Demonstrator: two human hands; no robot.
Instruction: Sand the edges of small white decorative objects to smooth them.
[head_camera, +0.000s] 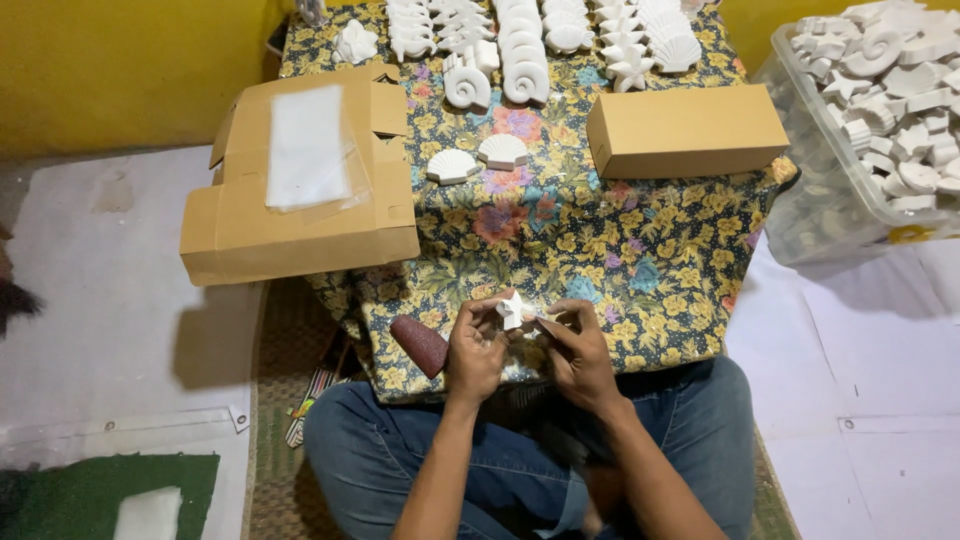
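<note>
Here, left hand (476, 350) pinched small white star-shaped piece (511, 309); right hand (578, 352) closed beside it, fingertips touching piece; dark red sanding block (419, 344) lay just left of left hand.

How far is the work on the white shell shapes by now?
Done, it seems: rows of white pieces laid on the flowered cloth. In hand: the left hand and right hand hold one small star piece. Probably left: the clear bin full of pieces.

boxes (300, 175) — 2 | clear bins (850, 200) — 1 | loose scallop shells (477, 159) — 2 | sanding blocks (419, 345) — 1
</note>
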